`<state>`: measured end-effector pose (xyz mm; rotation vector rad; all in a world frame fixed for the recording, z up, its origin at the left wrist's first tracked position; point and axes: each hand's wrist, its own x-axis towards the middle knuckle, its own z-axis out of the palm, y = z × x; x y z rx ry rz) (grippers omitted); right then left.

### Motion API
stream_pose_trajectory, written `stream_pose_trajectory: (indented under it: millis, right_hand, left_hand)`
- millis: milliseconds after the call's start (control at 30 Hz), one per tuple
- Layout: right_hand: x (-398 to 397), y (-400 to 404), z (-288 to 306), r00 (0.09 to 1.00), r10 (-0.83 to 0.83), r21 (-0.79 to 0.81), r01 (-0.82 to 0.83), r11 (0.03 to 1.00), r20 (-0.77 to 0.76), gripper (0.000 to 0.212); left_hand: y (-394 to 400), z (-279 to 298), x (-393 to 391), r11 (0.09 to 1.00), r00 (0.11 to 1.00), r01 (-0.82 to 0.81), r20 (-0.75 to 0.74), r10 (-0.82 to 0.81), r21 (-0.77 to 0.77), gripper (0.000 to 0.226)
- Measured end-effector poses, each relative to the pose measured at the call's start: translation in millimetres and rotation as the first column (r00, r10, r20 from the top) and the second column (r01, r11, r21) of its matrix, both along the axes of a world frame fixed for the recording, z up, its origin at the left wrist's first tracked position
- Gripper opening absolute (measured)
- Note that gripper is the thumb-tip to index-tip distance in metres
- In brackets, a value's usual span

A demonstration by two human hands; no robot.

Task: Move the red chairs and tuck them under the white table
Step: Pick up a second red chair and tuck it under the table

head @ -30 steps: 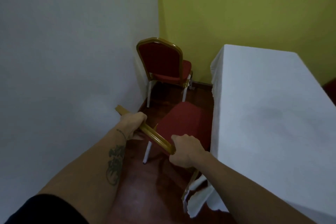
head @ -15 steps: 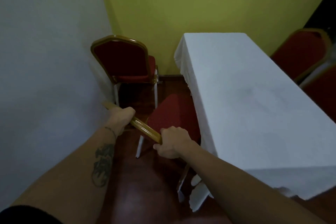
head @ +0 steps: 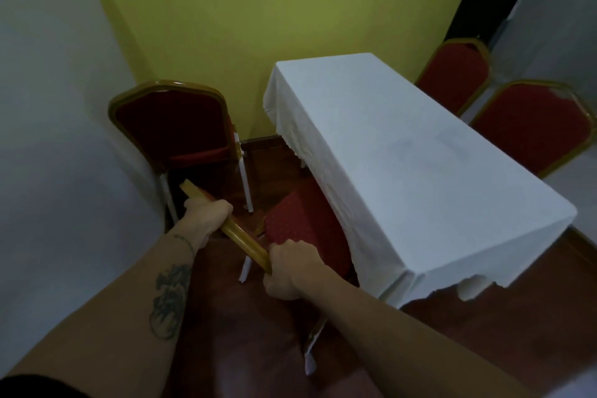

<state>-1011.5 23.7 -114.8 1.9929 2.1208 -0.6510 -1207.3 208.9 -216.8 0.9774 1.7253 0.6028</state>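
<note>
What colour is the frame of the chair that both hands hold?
Gold, seen in the head view.

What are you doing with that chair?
A person grips the gold top rail of a red padded chair with the left hand and right hand. Its seat is partly under the long table with the white cloth. Another red gold-framed chair stands in the corner, and two more red chairs sit on the table's far side.
</note>
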Motion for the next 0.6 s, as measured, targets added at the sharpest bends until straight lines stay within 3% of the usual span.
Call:
stream_pose_trajectory:
  millis: [133,300,433,600]
  right_hand:
    - [-12.5,5.2,1.8,0.999,-0.05,-0.022,0.05,0.998,-0.007,0.05]
    - [-17.1,15.4,2.2,0.993,-0.113,-0.053,0.113,0.992,-0.013,0.056]
    - [-22.3,27.9,1.2,0.99,-0.138,-0.067,0.135,0.989,-0.038,0.06]
    - [-36.3,37.0,-7.0,0.976,-0.187,-0.033,0.184,0.982,-0.109,0.058]
  left_hand:
    - [8.1,16.7,8.6,0.997,0.997,0.074,-0.031,-0.073,0.018,0.107]
    - [4.5,54.4,24.0,0.983,0.983,0.184,-0.015,-0.185,-0.008,0.082]
    - [11.8,66.7,21.1,0.971,0.972,0.236,-0.011,-0.237,-0.036,0.079]
    - [18.7,88.9,19.4,0.961,0.961,0.274,-0.025,-0.275,-0.043,0.038]
